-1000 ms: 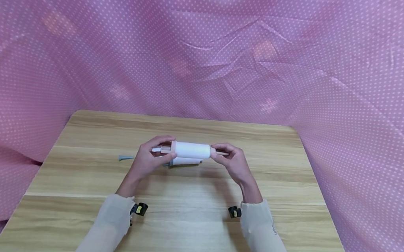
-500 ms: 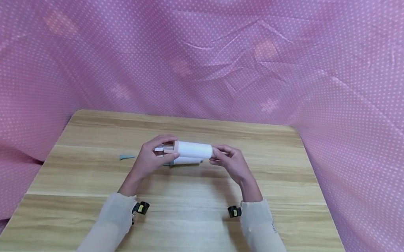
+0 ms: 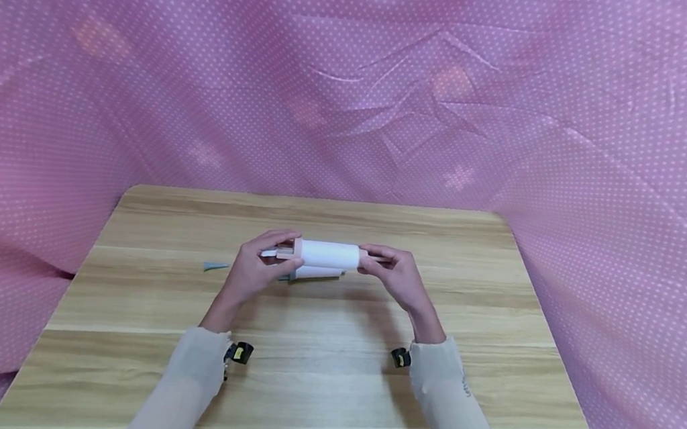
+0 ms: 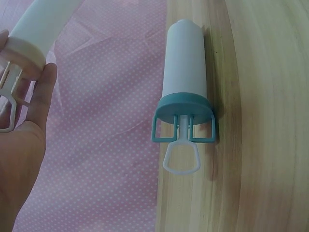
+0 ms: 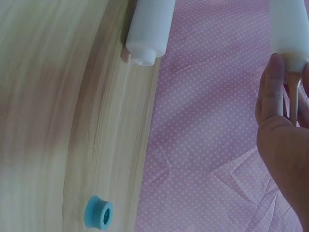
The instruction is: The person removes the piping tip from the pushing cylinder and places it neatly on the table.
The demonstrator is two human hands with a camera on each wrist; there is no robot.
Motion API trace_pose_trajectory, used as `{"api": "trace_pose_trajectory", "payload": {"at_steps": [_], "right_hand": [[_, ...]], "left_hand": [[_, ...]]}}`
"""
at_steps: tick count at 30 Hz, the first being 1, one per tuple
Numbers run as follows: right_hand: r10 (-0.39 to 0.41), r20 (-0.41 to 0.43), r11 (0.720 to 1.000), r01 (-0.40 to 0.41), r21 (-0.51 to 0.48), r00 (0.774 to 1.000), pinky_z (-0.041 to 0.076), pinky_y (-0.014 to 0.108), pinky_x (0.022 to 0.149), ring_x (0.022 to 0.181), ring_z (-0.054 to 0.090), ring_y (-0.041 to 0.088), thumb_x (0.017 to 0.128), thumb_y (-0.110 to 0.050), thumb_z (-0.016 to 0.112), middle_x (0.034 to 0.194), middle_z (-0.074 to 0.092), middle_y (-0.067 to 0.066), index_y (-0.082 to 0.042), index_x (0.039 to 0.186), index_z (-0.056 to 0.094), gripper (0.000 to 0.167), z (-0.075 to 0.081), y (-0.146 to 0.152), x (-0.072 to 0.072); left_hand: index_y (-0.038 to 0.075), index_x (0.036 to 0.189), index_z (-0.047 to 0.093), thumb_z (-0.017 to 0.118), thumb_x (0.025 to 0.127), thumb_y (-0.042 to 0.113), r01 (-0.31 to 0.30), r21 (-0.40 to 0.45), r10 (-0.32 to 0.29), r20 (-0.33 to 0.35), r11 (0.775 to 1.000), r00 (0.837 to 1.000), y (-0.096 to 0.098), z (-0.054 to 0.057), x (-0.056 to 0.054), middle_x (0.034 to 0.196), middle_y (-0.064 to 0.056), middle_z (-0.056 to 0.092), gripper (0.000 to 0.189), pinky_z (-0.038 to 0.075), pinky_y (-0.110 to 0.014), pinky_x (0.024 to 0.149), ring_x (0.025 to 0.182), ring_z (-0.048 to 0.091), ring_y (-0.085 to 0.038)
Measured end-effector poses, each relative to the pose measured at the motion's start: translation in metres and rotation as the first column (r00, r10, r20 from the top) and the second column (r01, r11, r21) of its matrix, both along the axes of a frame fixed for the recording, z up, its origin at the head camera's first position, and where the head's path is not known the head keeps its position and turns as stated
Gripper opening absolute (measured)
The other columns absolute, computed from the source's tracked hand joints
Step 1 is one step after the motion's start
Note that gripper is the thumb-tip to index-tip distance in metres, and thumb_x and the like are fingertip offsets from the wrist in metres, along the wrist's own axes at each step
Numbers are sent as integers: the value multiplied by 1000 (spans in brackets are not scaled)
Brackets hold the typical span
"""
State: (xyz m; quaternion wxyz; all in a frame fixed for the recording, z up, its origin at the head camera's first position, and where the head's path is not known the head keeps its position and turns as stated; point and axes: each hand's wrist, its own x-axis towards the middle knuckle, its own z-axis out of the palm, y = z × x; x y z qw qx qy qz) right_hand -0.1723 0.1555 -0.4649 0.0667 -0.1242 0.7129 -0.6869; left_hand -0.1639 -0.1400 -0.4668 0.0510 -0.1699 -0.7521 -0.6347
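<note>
A white-barrelled piping syringe [image 3: 329, 254] with a pale pink collar is held level above the table. My left hand [image 3: 252, 269] grips its collar between thumb and fingers, and the white plunger handle [image 4: 7, 113] lies inside that hand. At the other end, my right hand [image 3: 396, 276] pinches the pink nozzle [image 5: 293, 65], whose thin tip runs back between the fingers. Below and nearer lies a second white syringe [image 4: 184, 63] with a teal collar [image 4: 184, 107] and a white plunger ring. Its front end shows a short white neck [image 5: 144, 57].
A teal cone-shaped nozzle [image 3: 215, 267] lies on the wooden table [image 3: 318, 387], left of the left hand. The right wrist view shows a small teal ring-like piece [image 5: 98, 212] on the table. Pink dotted cloth [image 3: 352, 107] hangs behind and at both sides.
My right fingers shifted round the nozzle, covering it half a second ago and showing its tip again now. The syringe moved slightly right. My left hand keeps its grip on the collar.
</note>
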Motion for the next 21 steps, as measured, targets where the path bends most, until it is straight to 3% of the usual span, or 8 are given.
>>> {"api": "trace_pose_trajectory", "payload": {"at_steps": [9,16,21], "right_hand": [[-28,-161,998,37,51,986,61,36,82,90,71,17,92,2,71,113,70,26,10,119,69,28,-6,0,3],[-12,-339,997,35,63,941,59,27,82,97,69,12,88,14,69,115,67,29,13,117,68,29,-8,-2,5],[-7,-423,998,30,46,906,60,28,82,97,68,11,85,21,67,110,66,33,19,113,66,28,10,-6,15]], "left_hand": [[3,130,68,81,87,9,3,-8,-4,-10,1000,1000,0,0,1,132,-12,64,46,58,-26,86,110,63,-26],[0,132,66,80,88,10,6,-1,-6,24,1000,1000,-2,4,3,134,-14,63,47,58,-28,87,111,63,-30],[5,132,67,82,88,17,1,-14,0,78,1000,997,-2,6,2,134,-12,64,48,59,-30,85,110,64,-30]]}}
